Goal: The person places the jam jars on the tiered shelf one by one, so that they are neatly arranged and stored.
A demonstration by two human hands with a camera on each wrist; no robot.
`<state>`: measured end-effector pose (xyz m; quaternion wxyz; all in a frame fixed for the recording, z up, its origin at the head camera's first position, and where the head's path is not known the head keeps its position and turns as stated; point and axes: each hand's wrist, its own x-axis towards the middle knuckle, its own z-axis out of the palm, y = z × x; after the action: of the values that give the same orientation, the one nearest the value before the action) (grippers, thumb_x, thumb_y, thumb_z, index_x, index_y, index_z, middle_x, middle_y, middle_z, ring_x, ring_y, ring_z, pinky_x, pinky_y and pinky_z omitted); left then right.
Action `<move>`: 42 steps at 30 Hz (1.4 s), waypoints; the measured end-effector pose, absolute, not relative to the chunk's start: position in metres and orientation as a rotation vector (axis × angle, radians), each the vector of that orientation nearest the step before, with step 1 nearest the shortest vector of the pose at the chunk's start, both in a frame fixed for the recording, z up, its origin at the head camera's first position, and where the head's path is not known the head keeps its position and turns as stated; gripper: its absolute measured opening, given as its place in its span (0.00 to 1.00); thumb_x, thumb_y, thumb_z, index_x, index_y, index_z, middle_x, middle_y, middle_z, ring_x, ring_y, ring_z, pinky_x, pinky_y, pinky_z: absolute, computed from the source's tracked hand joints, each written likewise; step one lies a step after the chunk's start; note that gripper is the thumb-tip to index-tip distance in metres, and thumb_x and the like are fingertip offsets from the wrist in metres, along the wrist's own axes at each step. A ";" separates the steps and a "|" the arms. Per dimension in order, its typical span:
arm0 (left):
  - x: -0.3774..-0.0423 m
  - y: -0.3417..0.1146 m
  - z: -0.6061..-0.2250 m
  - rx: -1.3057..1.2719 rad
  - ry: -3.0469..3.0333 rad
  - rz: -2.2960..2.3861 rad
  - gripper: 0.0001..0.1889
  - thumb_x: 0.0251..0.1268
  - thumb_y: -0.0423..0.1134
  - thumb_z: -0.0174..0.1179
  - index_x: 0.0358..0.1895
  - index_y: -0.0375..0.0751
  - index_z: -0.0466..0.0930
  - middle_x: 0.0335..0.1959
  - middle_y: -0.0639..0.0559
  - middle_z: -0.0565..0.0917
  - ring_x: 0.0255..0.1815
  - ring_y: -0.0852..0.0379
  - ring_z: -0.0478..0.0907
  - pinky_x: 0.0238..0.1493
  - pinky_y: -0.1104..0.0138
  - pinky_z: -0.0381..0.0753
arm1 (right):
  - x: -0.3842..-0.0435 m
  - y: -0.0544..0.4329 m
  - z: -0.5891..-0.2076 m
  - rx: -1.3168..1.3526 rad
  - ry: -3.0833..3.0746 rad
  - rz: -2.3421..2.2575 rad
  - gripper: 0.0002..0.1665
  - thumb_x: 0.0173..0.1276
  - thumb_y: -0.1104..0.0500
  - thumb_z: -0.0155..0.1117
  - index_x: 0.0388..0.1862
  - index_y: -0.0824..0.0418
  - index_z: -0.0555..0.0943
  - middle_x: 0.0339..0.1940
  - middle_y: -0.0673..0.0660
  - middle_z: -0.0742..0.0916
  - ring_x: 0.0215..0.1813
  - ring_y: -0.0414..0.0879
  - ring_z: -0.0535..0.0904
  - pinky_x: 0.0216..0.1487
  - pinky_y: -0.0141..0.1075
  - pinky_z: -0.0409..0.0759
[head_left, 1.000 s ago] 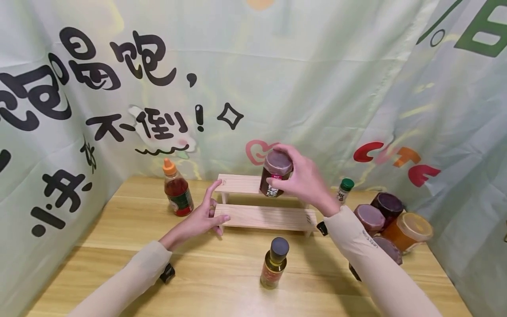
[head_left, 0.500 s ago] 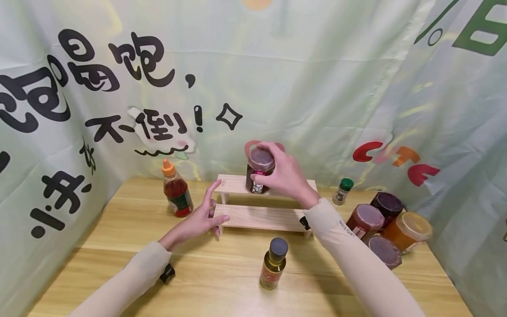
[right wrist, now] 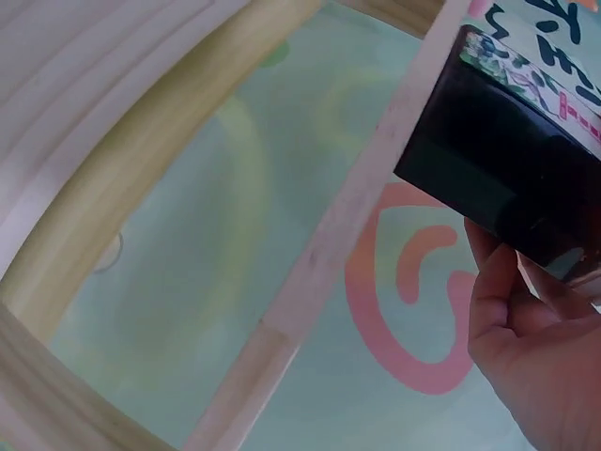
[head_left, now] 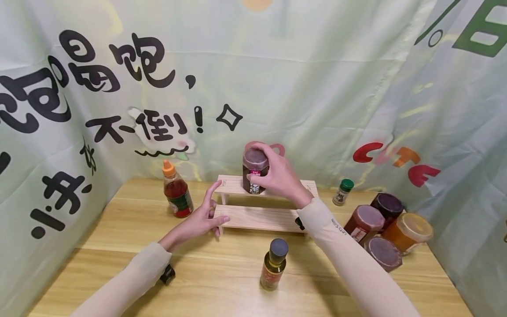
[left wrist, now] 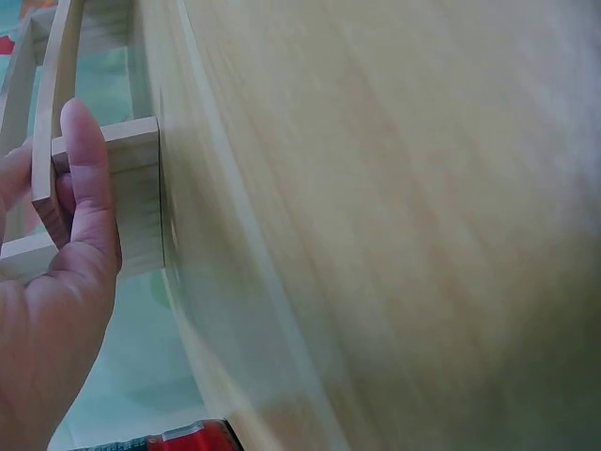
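My right hand [head_left: 279,177] grips a dark jar [head_left: 255,169] with a purple-brown wrapped lid and a pink-and-white label. The jar stands upright at the upper tier of a two-step wooden rack [head_left: 261,217], left of its middle. In the right wrist view, the jar's dark base [right wrist: 498,150] is right at the board edge [right wrist: 329,235]. My left hand [head_left: 203,219] holds the rack's left end, thumb on the lower board and a finger reaching to the upper one. The left wrist view shows thumb and fingers [left wrist: 89,178] pinching the board's end.
A sauce bottle [head_left: 177,193] with an orange cap stands left of the rack. A dark-capped bottle [head_left: 273,266] stands in front. At right are a green-capped shaker [head_left: 343,192], an amber jar [head_left: 408,231] and several dark-lidded jars [head_left: 364,220]. A printed curtain hangs behind.
My right hand has carried the jar left along the upper tier, bringing it close over the board. The left hand stays on the rack's end.
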<state>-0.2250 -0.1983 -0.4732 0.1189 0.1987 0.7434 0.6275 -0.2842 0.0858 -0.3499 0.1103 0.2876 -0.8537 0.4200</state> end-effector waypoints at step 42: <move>-0.225 -0.197 -0.476 0.568 2.132 1.888 0.59 0.76 0.27 0.69 0.89 0.78 0.36 0.40 0.48 0.53 0.25 0.45 0.85 0.32 0.44 0.91 | -0.226 0.146 -0.337 0.598 -2.499 1.523 0.54 0.76 0.47 0.77 0.88 0.54 0.56 0.86 0.58 0.66 0.82 0.55 0.66 0.77 0.57 0.71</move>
<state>-0.2250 -0.1970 -0.4756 0.1184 0.1941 0.7290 0.6456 -0.2256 0.1461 -0.3370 0.0772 0.1996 -0.8340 0.5085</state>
